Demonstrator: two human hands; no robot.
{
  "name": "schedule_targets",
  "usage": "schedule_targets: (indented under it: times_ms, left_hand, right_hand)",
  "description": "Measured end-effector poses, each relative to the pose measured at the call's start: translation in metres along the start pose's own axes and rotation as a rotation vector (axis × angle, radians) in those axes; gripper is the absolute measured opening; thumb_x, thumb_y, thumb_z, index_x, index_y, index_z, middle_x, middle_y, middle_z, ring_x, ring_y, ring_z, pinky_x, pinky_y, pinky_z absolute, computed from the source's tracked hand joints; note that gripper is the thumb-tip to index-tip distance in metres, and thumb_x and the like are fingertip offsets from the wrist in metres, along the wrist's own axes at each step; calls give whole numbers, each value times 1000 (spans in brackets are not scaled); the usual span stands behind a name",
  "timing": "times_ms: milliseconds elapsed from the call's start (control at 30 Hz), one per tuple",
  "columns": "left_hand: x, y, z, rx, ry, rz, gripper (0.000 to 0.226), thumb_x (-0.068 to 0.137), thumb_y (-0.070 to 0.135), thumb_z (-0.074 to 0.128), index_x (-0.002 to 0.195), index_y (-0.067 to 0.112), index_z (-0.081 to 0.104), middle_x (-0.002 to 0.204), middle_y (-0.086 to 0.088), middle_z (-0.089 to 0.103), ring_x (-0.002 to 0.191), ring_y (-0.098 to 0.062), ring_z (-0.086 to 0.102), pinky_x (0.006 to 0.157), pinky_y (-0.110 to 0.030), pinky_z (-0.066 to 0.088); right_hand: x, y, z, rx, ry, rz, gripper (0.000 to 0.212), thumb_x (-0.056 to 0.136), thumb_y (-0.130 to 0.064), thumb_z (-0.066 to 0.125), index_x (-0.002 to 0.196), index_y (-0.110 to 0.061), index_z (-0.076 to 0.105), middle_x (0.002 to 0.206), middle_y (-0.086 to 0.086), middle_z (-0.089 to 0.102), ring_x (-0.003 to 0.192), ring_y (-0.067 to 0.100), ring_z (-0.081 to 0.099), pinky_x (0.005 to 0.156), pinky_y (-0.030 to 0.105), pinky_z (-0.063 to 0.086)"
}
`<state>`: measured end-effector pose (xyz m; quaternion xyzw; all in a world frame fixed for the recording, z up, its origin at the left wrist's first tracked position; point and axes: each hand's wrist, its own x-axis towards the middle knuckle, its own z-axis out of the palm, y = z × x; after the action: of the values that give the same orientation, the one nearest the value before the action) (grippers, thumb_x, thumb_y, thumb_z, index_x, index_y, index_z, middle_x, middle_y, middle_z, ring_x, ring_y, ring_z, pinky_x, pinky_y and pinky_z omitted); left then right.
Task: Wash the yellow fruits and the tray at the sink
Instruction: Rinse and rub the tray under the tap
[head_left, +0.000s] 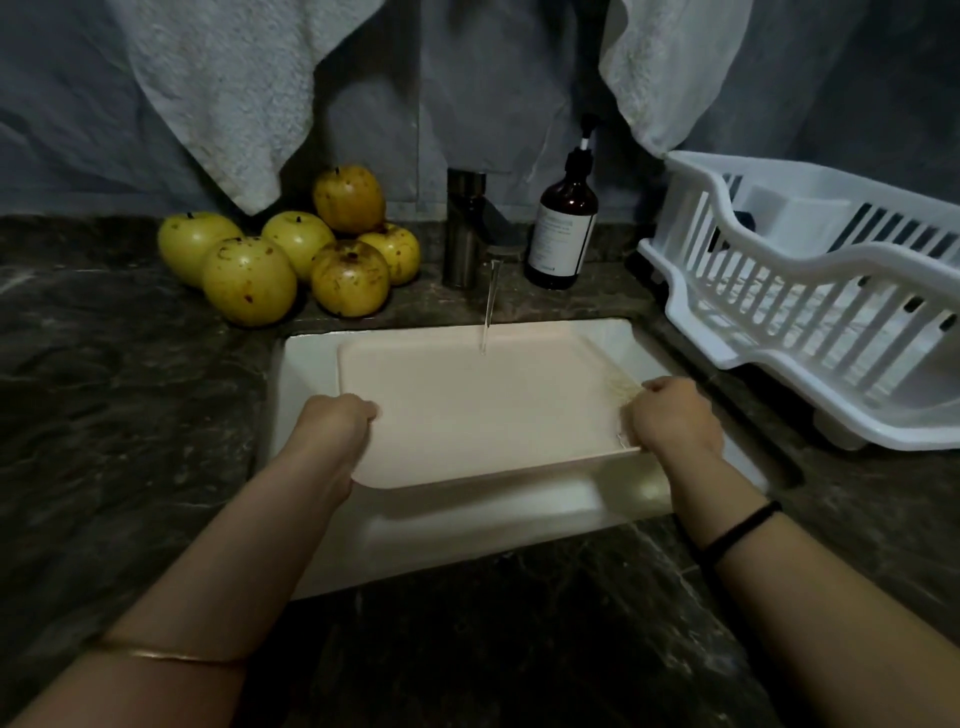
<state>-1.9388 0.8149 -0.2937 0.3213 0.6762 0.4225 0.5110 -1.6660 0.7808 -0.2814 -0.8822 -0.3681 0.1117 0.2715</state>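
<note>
Dark counter (104, 415), six yellow fruits (249, 280), left hand (337, 426), right hand (672, 415) both gripping one tray (483, 410)

- Six yellow fruits (249, 280), piled on the surface (130, 389) beyond the left hand (337, 423).
- One tray (467, 415), between the left hand and the right hand (672, 415).
- One pump bottle (561, 228), beyond the right hand.
- One dish rack (810, 312), right of the right hand.
- Two towels (218, 104), hanging beyond both hands.
- One tap (467, 228).
</note>
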Motion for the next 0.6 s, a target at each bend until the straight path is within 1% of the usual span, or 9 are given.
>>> schedule_targets:
  times_ms: [100,167,233,333,400,433,500,533,600]
  left_hand:
    - [4,-2,0,51,38,-7,35,93,8,52,126,-3,49,120,-20,56,95,-32,55,82,-35,45]
    - [5,-3,1,49,53,-29,34,93,5,47,127,-2,48,122,-21,54,104,-35,55,92,-40,47]
    - [4,-4,2,34,29,-56,30,94,0,41,123,-3,48,111,-19,55,97,-34,56,83,-37,44]
    - [-2,-4,0,7,-64,-144,17,93,-8,35,95,-2,50,86,-15,47,69,-25,45,72,-34,38]
    - [-5,-3,-3,29,-114,-201,14,90,-7,37,84,-1,49,97,-19,48,78,-30,47,82,-39,38]
    - [-9,-1,-4,28,-141,-230,13,89,-5,38,90,-2,50,109,-20,49,90,-33,48,89,-43,38]
    - [-14,1,-5,18,-185,-268,27,91,0,38,115,1,50,131,-18,47,110,-35,45,103,-46,32]
    - [-14,1,-5,24,-207,-275,32,92,1,37,122,2,48,134,-17,45,112,-34,45,106,-44,29]
    - [-16,0,-6,41,-238,-281,23,93,1,37,110,4,51,119,-16,48,98,-32,47,103,-39,31]
  right_hand:
    - [1,2,-4,205,20,76,28,90,-18,47,109,-15,67,113,14,64,104,35,59,88,37,48]
    - [1,1,-7,371,36,121,23,90,-26,48,83,-9,62,103,16,65,96,38,60,89,43,50]
    - [-2,-2,-9,535,50,166,30,88,-31,50,65,-12,51,85,11,59,91,38,59,90,48,50]
    - [-4,-5,-10,645,71,192,28,87,-30,51,63,-17,49,73,4,51,88,34,58,91,49,49]
    - [-4,-5,-10,641,76,187,25,86,-27,51,63,-16,52,74,5,54,89,35,59,89,45,50]
    - [-3,-4,-9,636,80,177,24,85,-26,52,64,-16,55,77,6,57,89,35,60,87,43,49]
    - [-3,-2,-8,636,88,154,20,85,-25,52,66,-19,58,84,6,60,90,33,60,87,41,49]
    - [-3,-2,-8,640,93,144,20,85,-25,52,66,-20,58,86,6,61,90,32,60,87,41,50]
    - [-2,-1,-6,646,114,129,20,82,-25,52,64,-20,60,84,5,63,89,31,61,85,42,51]
